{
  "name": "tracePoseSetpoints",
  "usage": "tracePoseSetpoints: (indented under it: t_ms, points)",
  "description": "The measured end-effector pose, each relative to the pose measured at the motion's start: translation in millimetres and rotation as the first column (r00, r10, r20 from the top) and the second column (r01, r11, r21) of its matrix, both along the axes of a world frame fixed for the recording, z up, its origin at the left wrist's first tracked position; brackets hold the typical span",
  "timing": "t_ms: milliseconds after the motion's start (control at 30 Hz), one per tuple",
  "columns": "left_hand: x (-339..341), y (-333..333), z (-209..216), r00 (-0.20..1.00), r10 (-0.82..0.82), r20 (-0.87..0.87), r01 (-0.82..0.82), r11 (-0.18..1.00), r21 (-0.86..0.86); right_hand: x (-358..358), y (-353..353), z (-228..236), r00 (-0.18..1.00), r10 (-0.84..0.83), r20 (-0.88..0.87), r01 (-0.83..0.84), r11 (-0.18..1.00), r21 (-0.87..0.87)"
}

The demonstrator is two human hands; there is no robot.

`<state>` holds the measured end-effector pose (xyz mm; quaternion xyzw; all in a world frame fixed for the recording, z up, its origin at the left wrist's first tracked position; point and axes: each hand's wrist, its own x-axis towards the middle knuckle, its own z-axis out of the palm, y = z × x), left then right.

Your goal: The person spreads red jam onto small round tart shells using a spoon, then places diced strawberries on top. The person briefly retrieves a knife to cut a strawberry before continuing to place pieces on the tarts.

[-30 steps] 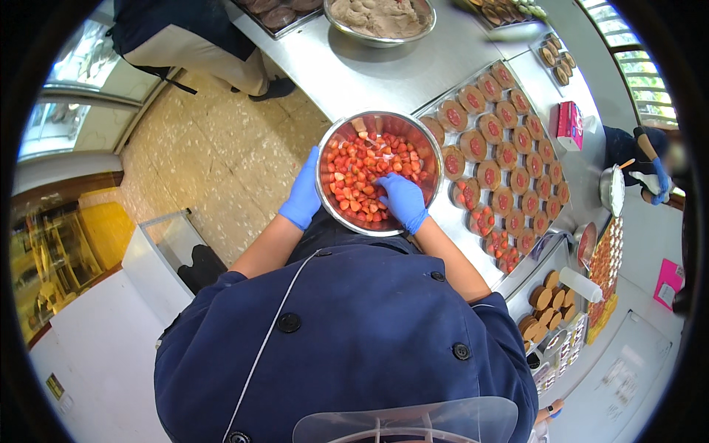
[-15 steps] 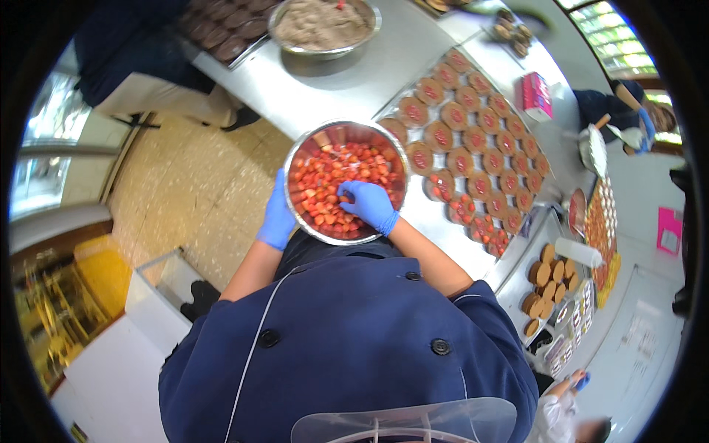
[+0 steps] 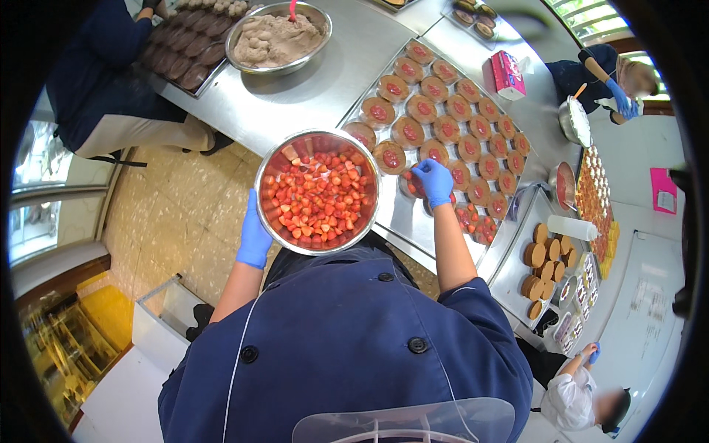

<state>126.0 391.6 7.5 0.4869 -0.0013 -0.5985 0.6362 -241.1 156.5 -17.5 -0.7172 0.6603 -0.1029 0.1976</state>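
Observation:
My gloved left hand (image 3: pixel 255 232) is closed on the near left side of a steel bowl (image 3: pixel 267 214), which is tilted toward me. Cut strawberry pieces (image 3: pixel 317 192) fill much of it. My gloved right hand (image 3: pixel 436 182) is over a tray (image 3: pixel 384 210) of round brown cakes (image 3: pixel 421 108) topped with red filling. Its fingers are pinched together at a cake that has strawberry pieces on it; the fingertips hide most of what they hold. Nearer me, a few cakes (image 3: pixel 476 224) are covered with strawberry pieces.
A bowl of brown cream (image 3: pixel 277 40) and a tray of dark rounds (image 3: pixel 185 52) stand far left. A pink box (image 3: pixel 508 75) lies beyond the cakes. Stacked brown rounds (image 3: pixel 546 262) fill another tray at right. Other people (image 3: pixel 111 81) work around the tables.
My right hand has left the strawberries in the bowl and moved right and away to a cake on the tray. The bowl, in my left hand, sits farther left in view.

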Motion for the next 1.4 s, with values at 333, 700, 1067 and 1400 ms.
tracePoseSetpoints:
  t_ms: [333,700,1067,1400]
  points:
    - [4,1,-12,0.999,0.04,0.018,-0.041,0.994,0.099,30,10,52,0.994,-0.011,-0.11,-0.008,0.985,-0.174]
    - [6,1,-12,0.999,0.022,-0.031,-0.02,0.997,0.073,175,118,23,0.428,0.859,-0.28,-0.897,0.442,-0.015]
    - [3,-4,-4,1.0,-0.022,0.017,0.019,0.99,0.142,177,128,33,0.47,0.812,-0.347,-0.829,0.541,0.143]
    - [9,-2,-25,1.0,-0.015,-0.006,0.015,0.998,0.063,140,103,51,0.853,0.47,0.226,-0.518,0.814,0.261]
